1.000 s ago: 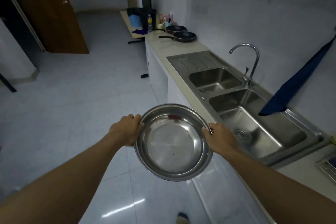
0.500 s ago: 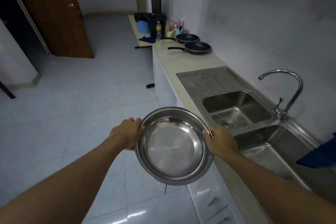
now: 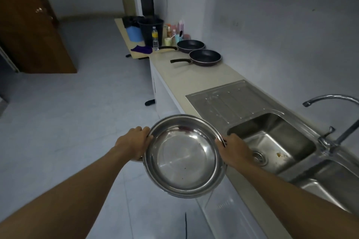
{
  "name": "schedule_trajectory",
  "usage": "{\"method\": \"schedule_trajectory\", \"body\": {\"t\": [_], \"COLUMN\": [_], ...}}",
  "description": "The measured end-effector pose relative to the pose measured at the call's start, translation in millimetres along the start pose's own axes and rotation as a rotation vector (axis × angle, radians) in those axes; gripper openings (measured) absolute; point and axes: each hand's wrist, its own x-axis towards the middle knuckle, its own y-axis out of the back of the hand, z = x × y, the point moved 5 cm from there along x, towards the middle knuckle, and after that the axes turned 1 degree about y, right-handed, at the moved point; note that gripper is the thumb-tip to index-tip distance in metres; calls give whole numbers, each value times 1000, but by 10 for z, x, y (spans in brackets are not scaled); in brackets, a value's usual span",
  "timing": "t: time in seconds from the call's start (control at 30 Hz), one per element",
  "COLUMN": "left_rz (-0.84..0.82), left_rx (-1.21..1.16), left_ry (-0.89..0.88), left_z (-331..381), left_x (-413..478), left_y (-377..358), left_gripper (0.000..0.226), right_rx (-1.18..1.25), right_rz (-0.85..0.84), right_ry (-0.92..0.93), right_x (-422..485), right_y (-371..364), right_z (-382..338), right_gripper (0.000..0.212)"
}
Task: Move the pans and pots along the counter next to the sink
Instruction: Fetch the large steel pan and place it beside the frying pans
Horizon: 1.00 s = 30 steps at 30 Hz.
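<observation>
I hold a round steel pan [image 3: 184, 157] in the air over the floor, just off the counter's front edge beside the sink. My left hand [image 3: 132, 144] grips its left rim and my right hand [image 3: 235, 149] grips its right rim. The pan is empty and tilted toward me. Two black frying pans stand farther along the beige counter [image 3: 186, 79]: the nearer one [image 3: 205, 57] and the one behind it [image 3: 190, 45], both with handles pointing left.
A steel double sink [image 3: 272, 141] with drainboard and tap [image 3: 334, 122] fills the counter at right. Bottles, cups and a black bin [image 3: 150, 30] crowd the counter's far end. A wooden door [image 3: 33, 31] stands at left across the tiled floor.
My view has moved forward along the counter, with the steel pan still held in both hands. The frying pans look closer, and the second sink basin has slid out to the right.
</observation>
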Motion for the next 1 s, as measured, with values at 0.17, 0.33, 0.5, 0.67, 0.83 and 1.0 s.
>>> {"method": "schedule_trajectory", "body": {"t": [0.17,0.33,0.5,0.67,0.83,1.0], "left_rz": [-3,-29,-38,-48,-90,-118], "left_rx": [34,65,73,70,113,128], "left_ry": [-89,-150,-180,-213,-244,-301], "left_z": [-319,-496,-544,-446,-282,-71], "left_x": [914,1703,2549,3539,4469,5261], "left_y": [388,598,686,825,997,1111], "left_gripper": [38,35,35,36,38,41], "right_rx": [36,22,7,18,38,38], "right_rz": [26,38,58,68,74,73], "right_ry": [-91,-140,-186,-211,-248,-319], "right_x": [617,1238,1936,2799,3597,4196], "right_y": [-137,-220,-354,-440,-431,-429], "right_z": [-356,-574,-600,-521,-442,-296], "right_gripper": [37,39,38,39,34,40]}}
